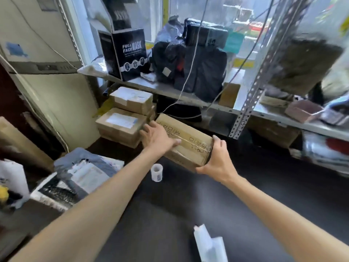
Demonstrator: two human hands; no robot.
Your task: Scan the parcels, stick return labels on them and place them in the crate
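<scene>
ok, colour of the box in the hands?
The box is plain brown cardboard with dark lettering; head view.

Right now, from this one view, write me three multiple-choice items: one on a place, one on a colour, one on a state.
1. Where does the FULL FACE MASK box stand?
A. on the metal shelf
B. on the floor
C. in a crate

2. What colour is the cardboard box being handled?
A. white
B. brown
C. blue

3. How is the cardboard box held?
A. by one hand only
B. by both hands
C. by no hand

Answers:
1 A: its base rests on the shelf top.
2 B: it is plain brown card under clear tape.
3 B: the left hand grips its left side and the right hand grips its near end.
</scene>
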